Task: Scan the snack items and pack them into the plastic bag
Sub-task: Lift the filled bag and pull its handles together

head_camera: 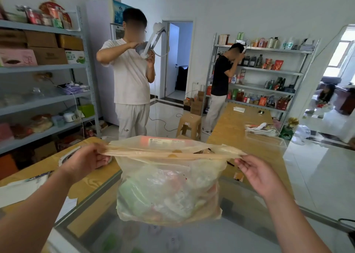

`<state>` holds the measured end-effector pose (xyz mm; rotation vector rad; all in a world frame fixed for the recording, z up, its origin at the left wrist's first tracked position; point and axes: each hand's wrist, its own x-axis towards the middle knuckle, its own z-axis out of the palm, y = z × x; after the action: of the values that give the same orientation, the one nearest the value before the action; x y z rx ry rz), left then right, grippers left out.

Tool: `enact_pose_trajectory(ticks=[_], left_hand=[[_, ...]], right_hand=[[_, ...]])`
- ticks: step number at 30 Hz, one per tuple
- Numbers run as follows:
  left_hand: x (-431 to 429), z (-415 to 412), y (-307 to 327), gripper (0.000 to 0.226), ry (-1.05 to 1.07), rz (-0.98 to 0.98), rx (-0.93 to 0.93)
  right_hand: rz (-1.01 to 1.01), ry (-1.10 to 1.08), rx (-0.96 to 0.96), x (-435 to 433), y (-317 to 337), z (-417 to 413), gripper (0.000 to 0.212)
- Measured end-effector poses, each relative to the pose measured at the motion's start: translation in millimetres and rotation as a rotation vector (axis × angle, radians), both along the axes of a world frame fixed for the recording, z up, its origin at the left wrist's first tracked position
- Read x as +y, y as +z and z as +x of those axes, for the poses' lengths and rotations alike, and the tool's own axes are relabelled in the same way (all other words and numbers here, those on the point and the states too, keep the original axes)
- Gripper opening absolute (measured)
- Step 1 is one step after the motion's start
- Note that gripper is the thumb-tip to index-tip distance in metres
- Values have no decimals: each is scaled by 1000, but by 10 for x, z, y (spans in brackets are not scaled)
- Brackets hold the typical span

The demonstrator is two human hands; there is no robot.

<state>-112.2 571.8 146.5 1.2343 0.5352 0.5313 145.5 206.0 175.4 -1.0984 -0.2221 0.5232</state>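
A translucent yellowish plastic bag (169, 191) stands on the glass counter (240, 233), bulging with snack packets in green, white and orange. Its handles are stretched flat across the top. My left hand (86, 161) grips the left handle end. My right hand (255, 169) pinches the right handle end between thumb and fingers. A pink and white packet (165, 141) shows at the bag's far rim.
A wooden counter (236, 122) runs back on the right with a clear plastic box (267, 139) on it. Papers (21, 191) lie at the left. Two people stand ahead among metal shelves; a plastic stool (189, 123) is on the floor.
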Motion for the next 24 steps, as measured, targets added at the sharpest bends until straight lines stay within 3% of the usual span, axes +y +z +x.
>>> enact_pose_trajectory(ticks=[5, 9, 16, 24], left_hand=[[-33, 392, 294, 21, 189, -51, 114], [-65, 544, 676, 11, 254, -97, 22], [-28, 664, 963, 24, 471, 9, -29], [91, 428, 570, 31, 385, 9, -46]], right_hand=[[13, -82, 6, 237, 336, 29, 11], [-112, -120, -79, 424, 647, 113, 5], [-222, -198, -108, 677, 992, 226, 7], [-216, -185, -11, 358, 723, 263, 7]])
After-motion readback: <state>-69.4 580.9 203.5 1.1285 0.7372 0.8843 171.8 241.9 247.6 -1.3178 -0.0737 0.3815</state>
